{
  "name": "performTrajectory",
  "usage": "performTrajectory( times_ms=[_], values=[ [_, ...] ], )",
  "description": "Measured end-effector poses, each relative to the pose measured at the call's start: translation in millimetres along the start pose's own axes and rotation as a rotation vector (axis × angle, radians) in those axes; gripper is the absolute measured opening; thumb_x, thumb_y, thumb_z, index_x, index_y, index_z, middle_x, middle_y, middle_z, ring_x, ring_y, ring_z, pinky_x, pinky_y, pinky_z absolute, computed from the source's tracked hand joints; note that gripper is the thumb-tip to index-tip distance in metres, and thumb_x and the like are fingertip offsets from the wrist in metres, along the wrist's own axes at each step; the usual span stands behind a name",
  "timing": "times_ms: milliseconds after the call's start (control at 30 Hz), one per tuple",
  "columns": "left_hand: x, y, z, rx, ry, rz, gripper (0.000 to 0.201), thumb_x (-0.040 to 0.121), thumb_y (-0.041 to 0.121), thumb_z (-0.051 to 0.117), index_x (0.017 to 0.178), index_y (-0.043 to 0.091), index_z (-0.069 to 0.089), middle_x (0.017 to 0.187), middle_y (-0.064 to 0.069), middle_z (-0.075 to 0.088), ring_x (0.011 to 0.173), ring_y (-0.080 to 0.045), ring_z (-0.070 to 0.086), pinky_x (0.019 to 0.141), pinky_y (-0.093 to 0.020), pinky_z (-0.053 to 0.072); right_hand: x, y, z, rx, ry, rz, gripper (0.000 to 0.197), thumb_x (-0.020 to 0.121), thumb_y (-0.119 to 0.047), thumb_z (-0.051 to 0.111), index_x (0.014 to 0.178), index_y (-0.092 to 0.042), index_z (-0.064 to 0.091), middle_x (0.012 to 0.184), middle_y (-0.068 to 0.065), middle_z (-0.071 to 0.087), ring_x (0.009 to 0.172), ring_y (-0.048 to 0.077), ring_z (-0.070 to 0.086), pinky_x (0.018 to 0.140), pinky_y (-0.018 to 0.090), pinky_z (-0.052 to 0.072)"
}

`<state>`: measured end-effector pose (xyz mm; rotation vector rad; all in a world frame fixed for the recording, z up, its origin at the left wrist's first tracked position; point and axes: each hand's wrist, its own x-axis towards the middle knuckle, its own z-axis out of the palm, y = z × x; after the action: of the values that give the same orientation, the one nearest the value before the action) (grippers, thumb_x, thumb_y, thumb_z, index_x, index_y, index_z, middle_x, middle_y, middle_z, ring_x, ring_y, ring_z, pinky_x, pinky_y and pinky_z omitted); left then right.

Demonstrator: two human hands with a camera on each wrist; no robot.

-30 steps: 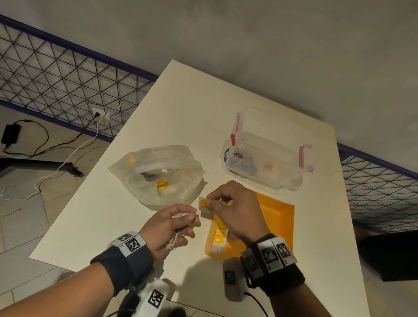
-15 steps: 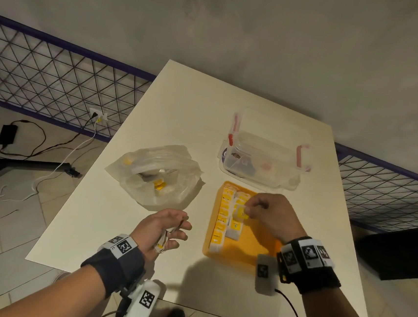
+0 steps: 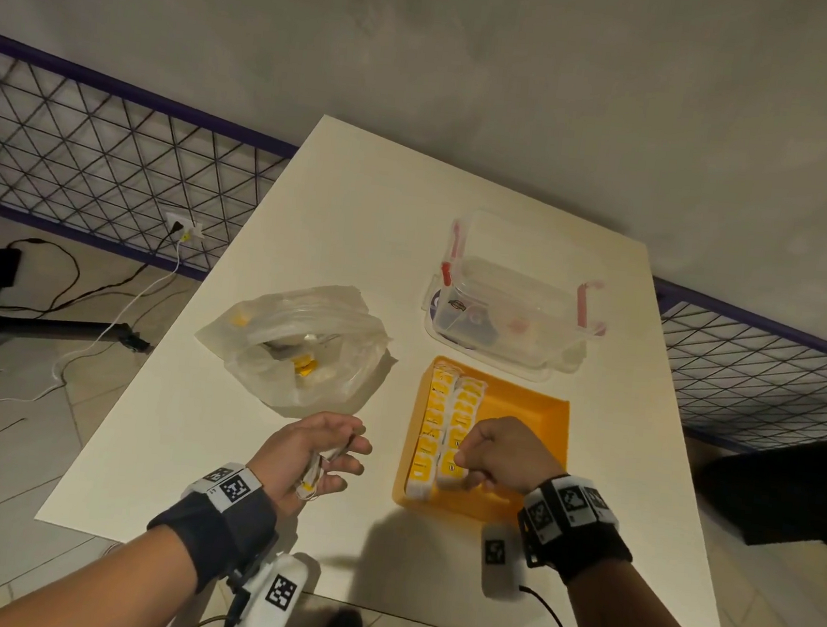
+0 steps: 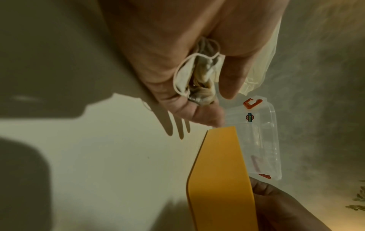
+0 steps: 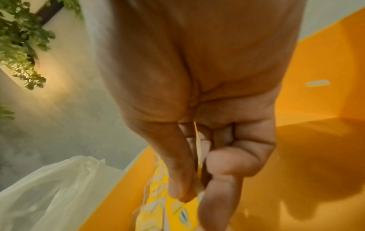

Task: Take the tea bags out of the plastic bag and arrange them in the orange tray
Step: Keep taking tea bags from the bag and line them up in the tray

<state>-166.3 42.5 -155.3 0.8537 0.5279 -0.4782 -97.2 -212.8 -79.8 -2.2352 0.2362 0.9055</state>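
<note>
The orange tray [image 3: 538, 416] lies on the white table, with two rows of yellow-and-white tea bags [image 3: 447, 417] along its left side. My right hand [image 3: 480, 464] is inside the tray at the near end of the second row. In the right wrist view its thumb and fingers [image 5: 177, 176] pinch a tea bag [image 5: 198, 156] by its edge. My left hand [image 3: 332, 452] hovers left of the tray and grips a small bunch of tea bags [image 4: 194, 78] in its curled fingers. The crumpled clear plastic bag [image 3: 297, 342] lies beyond it, a yellow tea bag [image 3: 305, 366] showing inside.
A clear plastic box [image 3: 513, 302] with red clips stands just behind the tray. The table's near edge [image 3: 275, 573] runs below both wrists. A wire fence [image 3: 88, 155] and floor cables [image 3: 75, 291] are to the left.
My right hand took a tea bag from the left hand, carried it into the tray, then drew back along the second row to its near end. The left hand stayed put.
</note>
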Motion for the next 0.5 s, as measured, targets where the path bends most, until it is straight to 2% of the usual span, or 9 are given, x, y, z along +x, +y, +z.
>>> performTrajectory(
  times_ms=[100, 200, 333, 433, 500],
  values=[
    [-0.6, 1.1, -0.8, 0.003, 0.009, -0.003, 0.033, 0.092, 0.007, 0.057, 0.122, -0.004, 0.058, 0.104, -0.026, 0.066, 0.069, -0.028, 0.064, 0.054, -0.027, 0.045, 6.7, 0.7, 3.4, -0.09, 0.092, -0.001, 0.008, 0.083, -0.008, 0.074, 0.078, -0.009, 0.068, 0.065, 0.006, 0.067, 0.046, 0.007, 0.054, 0.048, 0.022, 0.041],
    [-1.4, 1.9, -1.3, 0.009, 0.019, -0.005, 0.032, 0.093, 0.007, 0.057, 0.123, -0.004, 0.058, 0.104, -0.025, 0.067, 0.073, -0.03, 0.064, 0.057, -0.029, 0.045, 12.3, 1.8, 6.6, -0.139, 0.153, 0.004, 0.01, 0.08, -0.009, 0.076, 0.074, -0.012, 0.069, 0.068, 0.002, 0.067, 0.057, 0.012, 0.058, 0.058, 0.028, 0.046],
    [-1.8, 2.3, -0.6, -0.004, 0.016, -0.012, 0.03, 0.094, 0.008, 0.054, 0.122, -0.003, 0.058, 0.105, -0.026, 0.066, 0.073, -0.031, 0.064, 0.059, -0.031, 0.046, 14.9, 0.8, 8.6, -0.123, 0.205, -0.009, 0.012, 0.083, -0.008, 0.073, 0.075, -0.011, 0.065, 0.065, 0.005, 0.069, 0.042, 0.006, 0.057, 0.049, 0.023, 0.044],
    [-2.6, 4.3, 2.6, -0.068, 0.006, -0.04, 0.029, 0.097, 0.021, 0.049, 0.114, 0.0, 0.061, 0.106, -0.027, 0.064, 0.078, -0.034, 0.064, 0.07, -0.038, 0.051, 14.5, -1.2, 9.3, -0.136, 0.239, -0.017, 0.01, 0.083, -0.011, 0.073, 0.077, -0.009, 0.065, 0.066, 0.005, 0.07, 0.043, 0.005, 0.059, 0.05, 0.026, 0.05],
    [-3.8, 5.9, 4.4, -0.111, 0.008, -0.065, 0.034, 0.097, 0.027, 0.047, 0.113, 0.001, 0.062, 0.109, -0.029, 0.065, 0.095, -0.042, 0.064, 0.085, -0.048, 0.052, 13.0, -2.0, 9.6, -0.175, 0.289, -0.027, 0.011, 0.081, -0.016, 0.073, 0.079, -0.009, 0.066, 0.073, 0.004, 0.071, 0.059, 0.012, 0.064, 0.062, 0.034, 0.056]
  ],
)
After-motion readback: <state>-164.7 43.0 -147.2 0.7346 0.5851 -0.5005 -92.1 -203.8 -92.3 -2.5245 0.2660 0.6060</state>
